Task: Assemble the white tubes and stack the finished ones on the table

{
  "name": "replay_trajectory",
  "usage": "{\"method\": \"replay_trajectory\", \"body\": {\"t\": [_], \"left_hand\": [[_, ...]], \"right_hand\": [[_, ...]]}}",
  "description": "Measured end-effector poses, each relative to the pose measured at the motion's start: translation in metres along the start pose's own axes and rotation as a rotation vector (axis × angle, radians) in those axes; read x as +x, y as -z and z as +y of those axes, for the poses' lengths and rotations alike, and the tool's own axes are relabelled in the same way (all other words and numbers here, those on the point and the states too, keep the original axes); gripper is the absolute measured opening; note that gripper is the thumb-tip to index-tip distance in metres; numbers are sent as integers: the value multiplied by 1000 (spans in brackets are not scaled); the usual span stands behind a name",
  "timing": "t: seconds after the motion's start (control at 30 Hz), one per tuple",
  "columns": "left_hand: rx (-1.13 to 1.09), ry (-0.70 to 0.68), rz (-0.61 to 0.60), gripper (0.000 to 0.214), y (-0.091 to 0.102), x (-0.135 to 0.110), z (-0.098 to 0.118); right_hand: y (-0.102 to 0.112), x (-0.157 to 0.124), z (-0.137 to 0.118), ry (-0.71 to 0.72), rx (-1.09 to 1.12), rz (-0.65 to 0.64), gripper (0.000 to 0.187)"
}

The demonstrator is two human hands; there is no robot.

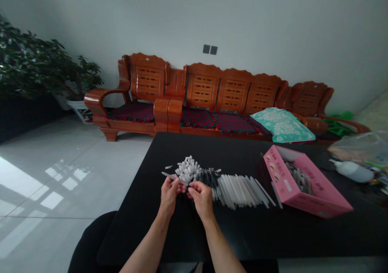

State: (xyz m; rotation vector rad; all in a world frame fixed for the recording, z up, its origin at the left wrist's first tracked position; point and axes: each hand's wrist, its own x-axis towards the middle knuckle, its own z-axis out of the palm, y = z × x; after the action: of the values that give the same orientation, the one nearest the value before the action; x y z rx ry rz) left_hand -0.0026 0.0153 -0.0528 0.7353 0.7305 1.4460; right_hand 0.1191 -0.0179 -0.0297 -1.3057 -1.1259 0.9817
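One stick (167, 175) was pinched in the left hand (170, 189) above the counter (248, 232), the closed right hand (200, 193) hiding its hold; white pieces (188, 168) at their twelve o'clock and tubes (239, 188) at three seemed grouped for easy reach.

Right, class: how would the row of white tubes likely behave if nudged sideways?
The white tubes look slim and straight, so they are probably stiff and light. They seem rounded and lie on a smooth-looking black table, so some may roll. Packed side by side, they would likely push their neighbours along.
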Motion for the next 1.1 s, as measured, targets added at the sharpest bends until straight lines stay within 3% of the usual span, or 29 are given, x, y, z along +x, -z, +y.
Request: {"method": "replay_trajectory", "body": {"t": [0.73,1.1], "left_hand": [[86,-53,-26,30,0,-3,-1],[68,-20,-31,33,0,-3,0]], "right_hand": [[-1,-2,-9,94,-189,9,17],[2,-4,-2,54,-194,-37,39]]}}
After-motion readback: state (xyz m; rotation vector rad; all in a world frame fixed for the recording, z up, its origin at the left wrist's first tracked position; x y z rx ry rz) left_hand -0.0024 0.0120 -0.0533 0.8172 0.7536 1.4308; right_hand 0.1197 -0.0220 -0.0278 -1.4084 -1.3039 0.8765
